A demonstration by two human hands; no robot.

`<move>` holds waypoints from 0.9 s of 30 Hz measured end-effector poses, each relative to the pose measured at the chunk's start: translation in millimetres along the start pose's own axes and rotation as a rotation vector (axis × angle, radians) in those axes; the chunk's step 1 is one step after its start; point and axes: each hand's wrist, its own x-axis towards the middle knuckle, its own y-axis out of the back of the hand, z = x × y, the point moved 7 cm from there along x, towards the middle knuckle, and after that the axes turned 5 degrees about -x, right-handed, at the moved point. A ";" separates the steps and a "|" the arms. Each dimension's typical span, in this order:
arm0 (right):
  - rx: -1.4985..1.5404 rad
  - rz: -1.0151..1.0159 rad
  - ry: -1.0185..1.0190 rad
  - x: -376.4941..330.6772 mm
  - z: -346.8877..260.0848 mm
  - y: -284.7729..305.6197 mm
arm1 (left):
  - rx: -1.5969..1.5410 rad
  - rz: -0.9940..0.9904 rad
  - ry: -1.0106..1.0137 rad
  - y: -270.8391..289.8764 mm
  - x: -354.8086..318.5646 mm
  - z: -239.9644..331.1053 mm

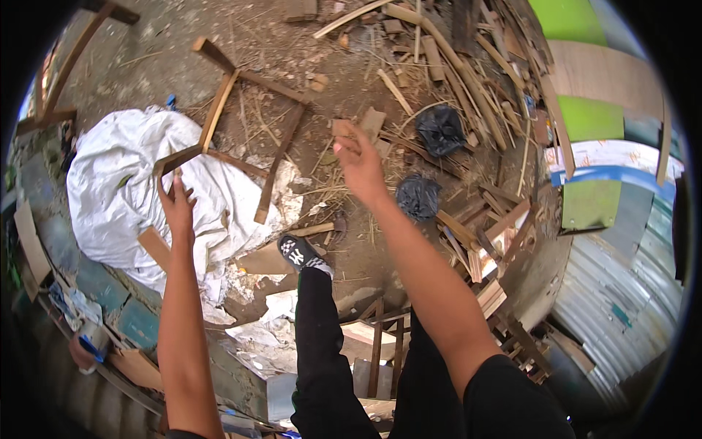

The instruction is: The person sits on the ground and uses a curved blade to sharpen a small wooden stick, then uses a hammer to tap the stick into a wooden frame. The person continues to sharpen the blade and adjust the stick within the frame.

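Note:
A dark wooden frame [212, 117], made of jointed bars with legs sticking out, stands tilted at the upper left over the white sheet [110, 175]. My left hand [179, 207] has its fingers closed round the near corner of this frame. Part of the grip is hidden behind the bar. Out over the dirt floor, my right hand [362, 167] reaches forward with its fingers apart and slightly bent. A small flat wood piece [373, 123] shows just past those fingertips; whether they touch it I cannot tell.
Wood scraps and long sticks [468, 80] are heaped at the upper right. Two black plastic bags [440, 130] sit beside them. Corrugated metal sheets [621, 293] line the right side. Another wooden frame [73, 62] is at the far left. My shoe [300, 252] stands in the middle.

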 end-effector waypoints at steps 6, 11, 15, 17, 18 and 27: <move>0.176 0.062 -0.381 -175.5 127.8 71.5 | 0.029 0.133 0.230 21.1 -131.5 -66.3; 0.186 0.117 -0.504 -305.5 239.8 155.2 | 0.244 0.035 0.371 -33.8 -265.4 -134.1; 0.192 0.322 -0.509 -367.2 295.7 268.4 | 0.485 -0.365 0.152 -160.1 -374.3 -170.2; 0.156 0.457 -0.540 -403.9 338.6 334.1 | 0.571 -0.605 0.057 -252.9 -452.5 -170.4; 0.122 0.507 -0.565 -424.2 364.3 368.3 | 0.627 -0.728 0.004 -303.6 -499.0 -164.4; -0.513 0.762 -0.726 -566.5 577.3 612.9 | 0.899 -1.305 0.051 -539.2 -795.3 -345.1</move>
